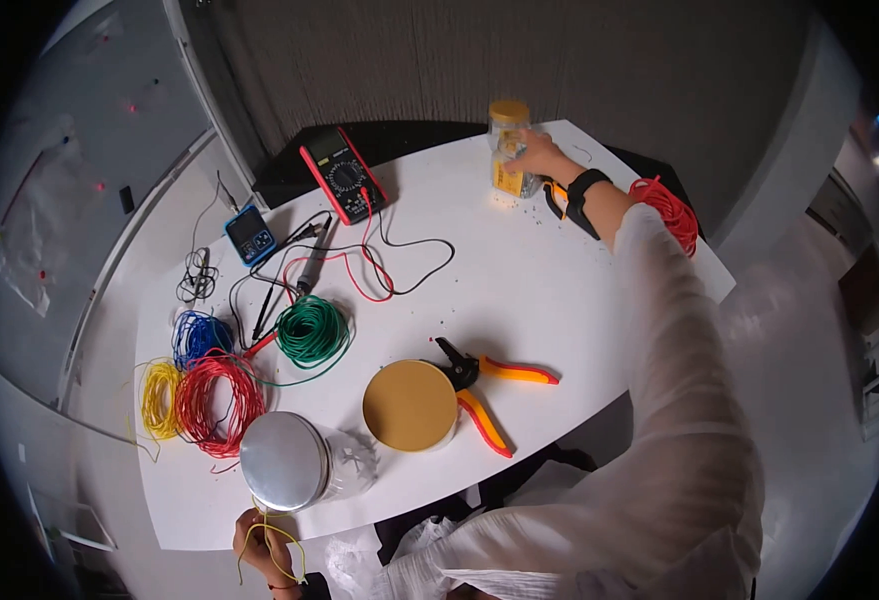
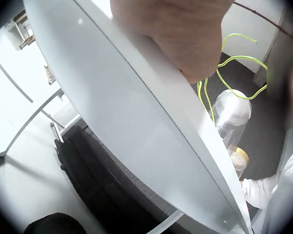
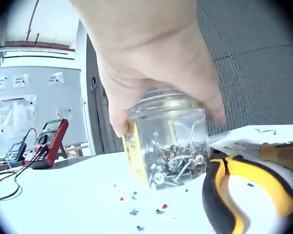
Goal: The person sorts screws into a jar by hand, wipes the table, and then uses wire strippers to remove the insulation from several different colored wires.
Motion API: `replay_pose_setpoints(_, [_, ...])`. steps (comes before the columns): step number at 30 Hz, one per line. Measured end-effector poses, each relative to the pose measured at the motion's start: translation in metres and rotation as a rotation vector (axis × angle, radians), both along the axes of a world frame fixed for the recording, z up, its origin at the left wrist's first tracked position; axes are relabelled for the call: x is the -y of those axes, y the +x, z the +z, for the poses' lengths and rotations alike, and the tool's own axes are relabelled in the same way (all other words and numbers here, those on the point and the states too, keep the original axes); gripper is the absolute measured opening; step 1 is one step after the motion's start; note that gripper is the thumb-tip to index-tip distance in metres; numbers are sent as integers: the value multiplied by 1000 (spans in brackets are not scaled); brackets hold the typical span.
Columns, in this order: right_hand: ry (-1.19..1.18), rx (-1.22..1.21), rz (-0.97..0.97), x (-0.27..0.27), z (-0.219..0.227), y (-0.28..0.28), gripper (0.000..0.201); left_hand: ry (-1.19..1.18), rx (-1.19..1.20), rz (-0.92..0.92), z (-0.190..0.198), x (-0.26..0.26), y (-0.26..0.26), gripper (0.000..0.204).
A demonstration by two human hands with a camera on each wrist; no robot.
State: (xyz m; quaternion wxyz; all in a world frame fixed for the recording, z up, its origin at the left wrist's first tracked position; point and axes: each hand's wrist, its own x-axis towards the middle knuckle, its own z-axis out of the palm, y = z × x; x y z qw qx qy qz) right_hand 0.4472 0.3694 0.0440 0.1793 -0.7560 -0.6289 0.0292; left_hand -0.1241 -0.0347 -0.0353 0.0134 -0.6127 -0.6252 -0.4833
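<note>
jar (image 3: 185, 127), screws (image 3: 178, 165) distinct only from right wrist, hands (image 3: 158, 63) (image 1: 271, 556) gripping jar right, wire (image 2: 238, 56) left

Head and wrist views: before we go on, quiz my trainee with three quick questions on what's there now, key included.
1. True or false: the left hand holds a red wire.
2. Which colour of coil lies nearest the multimeter: A blue, B green, C yellow?
3. Fill in: the jar in the right hand contains ____.

Key: 1 false, the left hand holds a yellow wire; 2 B, the green coil; 3 screws.
</note>
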Motion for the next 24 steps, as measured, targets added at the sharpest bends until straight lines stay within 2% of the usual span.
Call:
replay_pose_setpoints(1, [48, -106, -4, 1, -1, -3, 98, -36, 12, 31, 0, 0, 0, 10])
replay_pose_setpoints(4, [33, -155, 11, 7, 4, -3, 107, 18, -88, 48, 3, -1, 2, 7])
replay_pose_setpoints(6, [92, -91, -21, 25, 25, -12, 107, -51, -45, 71, 3, 2, 1, 8])
replay_pose_setpoints(8, [153, -29, -68, 47, 50, -9, 108, -45, -51, 64, 4, 1, 1, 9])
replay_pose_setpoints(10, [127, -87, 3, 68, 79, 4, 106, -15, -63, 50, 4, -1, 2, 10])
replay_pose_setpoints(12, [95, -118, 36, 125, 98, 3, 102, 16, -69, 33, 2, -2, 2, 12])
replay_pose_setpoints(15, [50, -188, 57, 220, 98, -3, 96, 67, -102, 30, 0, -2, 1, 12])
replay_pose_setpoints(19, [136, -293, 93, 331, 57, 2, 90, 78, -138, 44, 0, -1, 3, 9])
replay_pose_setpoints(22, [132, -369, 48, 367, 48, -5, 86, 188, -281, 66, -13, -3, -10, 8])
replay_pose_setpoints(24, [153, -236, 73, 375, 35, -5, 87, -73, -206, 90, -16, 16, -29, 23])
